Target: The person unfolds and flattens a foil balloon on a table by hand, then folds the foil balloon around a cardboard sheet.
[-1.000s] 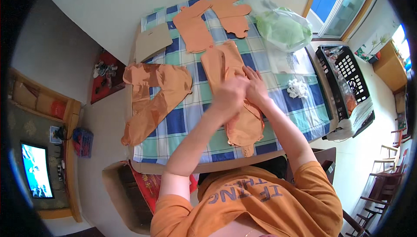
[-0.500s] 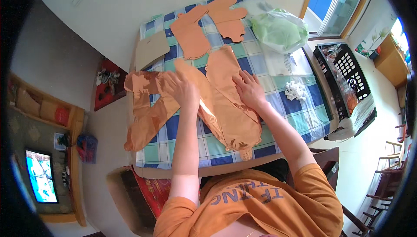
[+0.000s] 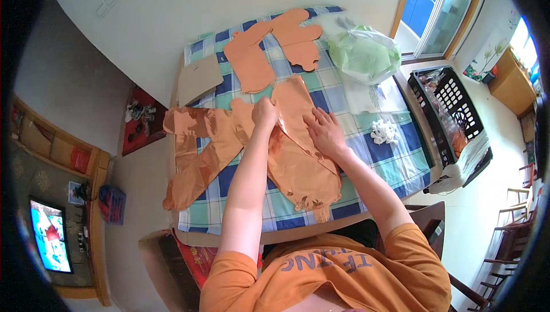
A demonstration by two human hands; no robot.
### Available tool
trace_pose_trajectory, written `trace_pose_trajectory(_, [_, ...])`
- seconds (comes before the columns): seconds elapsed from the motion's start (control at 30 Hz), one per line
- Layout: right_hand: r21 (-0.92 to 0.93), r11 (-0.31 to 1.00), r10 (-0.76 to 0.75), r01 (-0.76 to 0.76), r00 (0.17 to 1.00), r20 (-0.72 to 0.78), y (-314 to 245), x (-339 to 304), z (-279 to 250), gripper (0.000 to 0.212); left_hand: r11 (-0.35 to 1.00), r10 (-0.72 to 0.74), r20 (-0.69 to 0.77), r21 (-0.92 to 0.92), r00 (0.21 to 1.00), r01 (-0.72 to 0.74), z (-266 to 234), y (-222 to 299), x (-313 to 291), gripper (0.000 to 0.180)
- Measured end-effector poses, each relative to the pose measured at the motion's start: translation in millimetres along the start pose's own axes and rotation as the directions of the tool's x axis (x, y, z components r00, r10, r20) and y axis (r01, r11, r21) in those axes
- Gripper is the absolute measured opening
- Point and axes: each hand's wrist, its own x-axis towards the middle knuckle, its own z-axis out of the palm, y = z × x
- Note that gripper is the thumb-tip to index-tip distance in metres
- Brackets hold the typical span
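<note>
A flat, uninflated copper-coloured foil balloon [image 3: 303,169] lies spread on the near half of the checked tablecloth [image 3: 226,220], with rounded ends and creased, shiny patches. My left hand [image 3: 265,114] is closed at its upper left edge, fingers pinched on the foil. On the balloon's right side my right hand [image 3: 325,133] lies flat with its fingers spread. Shiny foil [image 3: 200,140] also extends leftward across the cloth, partly overlapped near my left hand; I cannot tell if it is one piece with the rest.
Matte orange flat cut-out shapes [image 3: 249,66] lie farther back, beside a cardboard sheet [image 3: 200,79]. At the back right sits a pale green plastic bag [image 3: 366,54]. A white bundle [image 3: 385,131] rests on the right. Beside the table stands a black crate [image 3: 458,100].
My left hand has moved right from the left part of the foil and closed on an edge. The foil's left edge by it has shifted inward. My right hand stays flat on the balloon.
</note>
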Motion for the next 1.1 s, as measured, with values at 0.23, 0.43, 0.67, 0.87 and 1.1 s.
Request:
trace_pose_trajectory(0.23, [-0.003, 1.000, 0.025, -0.025, 1.000, 0.010, 5.5, -1.3, -4.6, 0.035, 0.983, -0.034, -0.055, -0.181, 0.998, 0.024, 7.4, 28.9, -4.9, 0.053])
trace_pose_trajectory(0.43, [-0.015, 1.000, -0.007, 0.007, 1.000, -0.006, -2.7, 2.1, -1.6, 0.037, 0.960, 0.245, -0.173, -0.095, 0.954, -0.263, 32.1, 19.9, -9.1, 0.048])
trace_pose_trajectory(0.67, [-0.015, 1.000, 0.009, -0.009, 1.000, -0.019, 6.2, -1.8, -0.3, 0.039, 0.858, 0.411, -0.020, -0.330, 0.911, -0.394, 29.0, 32.2, -39.2, 0.030])
trace_pose_trajectory(0.87, [0.006, 1.000, 0.021, -0.021, 1.000, -0.007, 4.5, -0.1, -1.7, 0.042, 0.754, 0.652, -0.187, 0.058, 0.735, -0.654, 63.3, 9.0, -41.3, 0.043])
trace_pose_trajectory(1.1, [0.018, 1.000, -0.008, 0.007, 1.000, 0.022, -2.6, -0.4, -2.7, 0.041, 0.789, 0.611, -0.102, 0.155, 0.785, -0.595, 52.5, 0.2, -42.2, 0.045])
